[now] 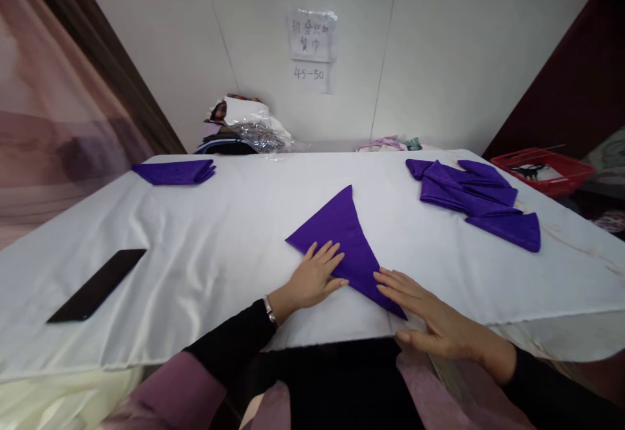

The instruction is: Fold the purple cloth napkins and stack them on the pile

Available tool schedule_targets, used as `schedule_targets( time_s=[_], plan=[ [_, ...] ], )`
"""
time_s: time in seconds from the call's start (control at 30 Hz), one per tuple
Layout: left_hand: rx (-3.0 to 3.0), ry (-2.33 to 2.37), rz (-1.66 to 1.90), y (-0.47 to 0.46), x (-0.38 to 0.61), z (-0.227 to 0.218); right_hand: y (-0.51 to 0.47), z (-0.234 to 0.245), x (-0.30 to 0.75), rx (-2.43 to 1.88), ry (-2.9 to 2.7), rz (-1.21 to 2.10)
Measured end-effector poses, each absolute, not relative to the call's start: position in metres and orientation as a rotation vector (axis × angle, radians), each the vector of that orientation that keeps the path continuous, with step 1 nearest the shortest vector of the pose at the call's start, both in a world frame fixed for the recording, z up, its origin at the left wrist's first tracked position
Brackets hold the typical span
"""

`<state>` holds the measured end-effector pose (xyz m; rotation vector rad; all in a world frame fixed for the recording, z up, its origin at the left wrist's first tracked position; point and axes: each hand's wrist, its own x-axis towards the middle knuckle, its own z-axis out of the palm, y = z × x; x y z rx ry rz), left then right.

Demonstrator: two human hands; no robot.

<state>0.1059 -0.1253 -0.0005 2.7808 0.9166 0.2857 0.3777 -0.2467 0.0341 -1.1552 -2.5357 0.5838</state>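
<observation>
A purple cloth napkin (pixel 342 228), folded into a triangle, lies flat on the white-covered table near its front edge. My left hand (pixel 315 275) rests palm down on its lower left edge, fingers stretched out over the cloth. At the napkin's lower right side is my right hand (pixel 424 313), its fingers extended with the tips at the cloth's edge and the thumb apart. Neither hand grips anything. Whether the right fingertips press on the cloth or hover just over it, I cannot tell.
Folded purple napkins (pixel 173 172) lie at the back left, and a loose heap of purple cloths (pixel 463 189) at the right. A dark flat panel (pixel 100 285) is on the left. Behind stand a fabric pile (pixel 244 124) and a red basket (pixel 561 179); the white tablecloth (pixel 219 221) has wrinkles.
</observation>
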Motion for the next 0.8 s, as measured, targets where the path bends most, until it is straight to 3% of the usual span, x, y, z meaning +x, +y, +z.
schedule_targets(
  time_s=[0.37,0.6,0.8],
  plan=[
    [2.741,0.89,0.168,-0.125,0.114,-0.008,-0.242,-0.024,0.335,-1.276,-2.651,0.342],
    [2.746,1.051,0.255,-0.092,0.074,-0.007,-0.255,-0.02,0.367,-1.231,-2.535,0.356],
    [2.849,0.609,0.284,-0.119,0.09,-0.001,-0.26,-0.018,0.383,-1.189,-2.489,0.321]
  ],
)
